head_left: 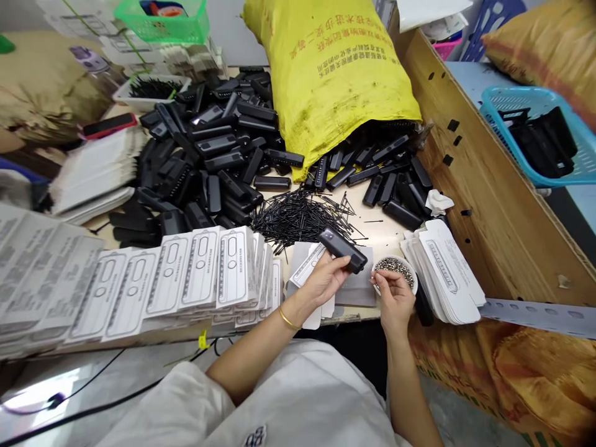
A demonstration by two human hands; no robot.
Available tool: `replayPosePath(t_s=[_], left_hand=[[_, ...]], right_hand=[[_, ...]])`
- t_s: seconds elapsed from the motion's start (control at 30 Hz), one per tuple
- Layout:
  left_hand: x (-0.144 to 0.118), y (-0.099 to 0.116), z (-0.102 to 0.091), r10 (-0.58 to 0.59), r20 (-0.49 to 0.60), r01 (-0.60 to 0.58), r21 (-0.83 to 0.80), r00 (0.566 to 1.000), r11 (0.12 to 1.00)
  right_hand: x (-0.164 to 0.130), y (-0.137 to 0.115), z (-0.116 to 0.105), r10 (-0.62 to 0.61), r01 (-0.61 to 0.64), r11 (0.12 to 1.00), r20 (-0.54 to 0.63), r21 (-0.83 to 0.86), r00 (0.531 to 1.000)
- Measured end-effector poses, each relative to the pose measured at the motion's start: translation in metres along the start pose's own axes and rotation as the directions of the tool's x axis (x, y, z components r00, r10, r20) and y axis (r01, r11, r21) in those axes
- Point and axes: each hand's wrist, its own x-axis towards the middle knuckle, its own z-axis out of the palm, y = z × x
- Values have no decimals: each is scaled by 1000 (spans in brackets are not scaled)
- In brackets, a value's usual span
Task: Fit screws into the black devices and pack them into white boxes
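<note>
A: Report the position and grip of the left hand

B: The left hand point(326, 279) is raised just above the table edge point(367, 313), fingers curled around one end of a black plastic casing point(342, 249). The casing is tilted, its far end pointing up and left, clear of the table surface

A: And the right hand?

B: The right hand point(393, 295) sits at the near rim of a small round bowl point(395, 273) filled with tiny metal parts. Thumb and forefinger are pressed together at the rim; whether a part is pinched between them cannot be told

A: Surroundings?

B: A loose heap of thin black pins point(298, 217) lies just beyond the casing. Behind it, a large pile of black casings point(209, 155) spills from a yellow woven sack point(330, 68). A row of white printed cards point(186, 273) stands overlapped to the left; a second stack of white cards point(447, 273) lies right of the bowl, against a wooden board point(488, 186). A blue basket point(535, 99) holds more black parts at far right
</note>
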Motion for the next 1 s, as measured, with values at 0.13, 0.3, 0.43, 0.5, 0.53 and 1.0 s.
replayPosePath(t_s=[0.13,0.3,0.43,0.5,0.53,1.0], left_hand=[[-5,0,-1,-58,-57,54,-68,997,996],[-8,-4,-2,-95,-78,86,-106,992,991],[-9,-4,-3,-91,-96,80,-120,991,990],[-10,-4,-3,-67,-87,59,-98,994,993],[-11,-5,-3,-51,-78,44,-84,996,995],[-35,1,0,280,411,-476,524,868,706]], right_hand=[[-9,0,11,-230,226,959,-5,-168,973],[-14,-2,17,-343,331,893,16,-305,939],[-14,-3,16,-399,386,852,40,-355,916],[-14,-3,14,-409,397,836,52,-378,911],[-14,-3,14,-410,400,831,62,-386,910],[-15,8,-9,-334,303,916,-82,-263,939]])
